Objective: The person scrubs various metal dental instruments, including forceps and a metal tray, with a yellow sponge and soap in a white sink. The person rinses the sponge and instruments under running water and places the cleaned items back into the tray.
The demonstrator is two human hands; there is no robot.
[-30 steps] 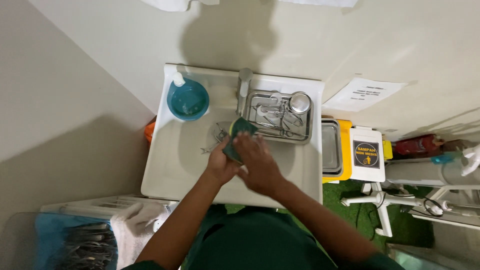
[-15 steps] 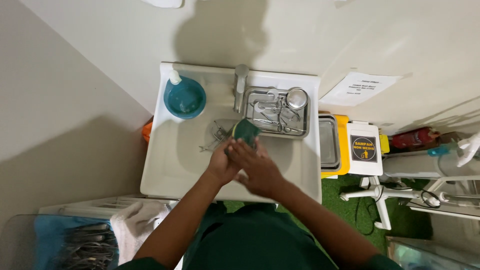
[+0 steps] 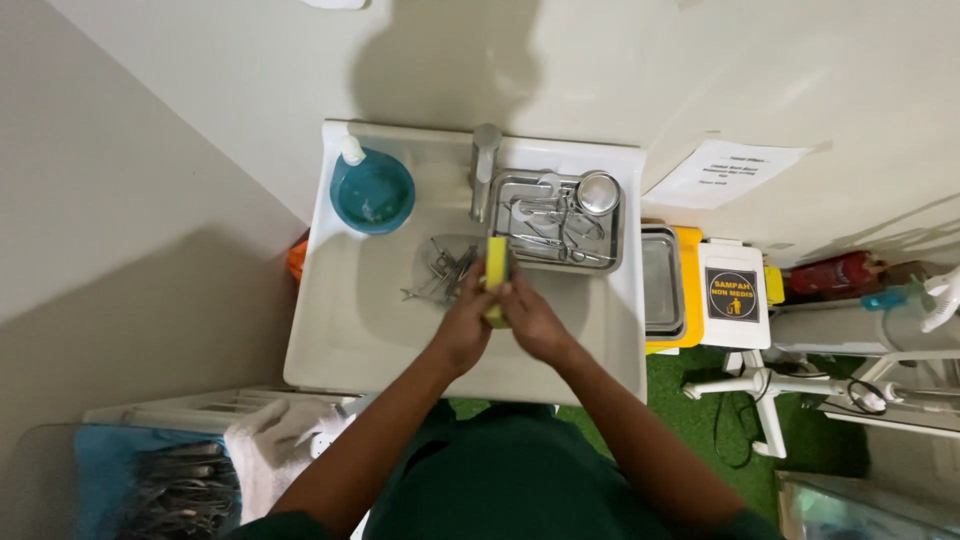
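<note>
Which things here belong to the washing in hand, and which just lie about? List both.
In use: sponge, left hand, right hand, instruments in sink, metal tray of instruments, tap.
Lying about: teal bowl, white towel, yellow bin.

The sponge (image 3: 496,272) between the hands looks soft and matt, yellow foam with a darker face. The sink (image 3: 350,330) is white, smooth and faintly glossy, like glazed ceramic or moulded plastic. The tap (image 3: 484,170) is brushed metal. The tray (image 3: 610,250) at the far right of the sink is shiny steel, and so are the instruments (image 3: 440,275) lying in the basin. The bowl (image 3: 372,192) at the far left is smooth teal plastic. At the near left a white towel (image 3: 270,455) looks like rough cloth
</note>
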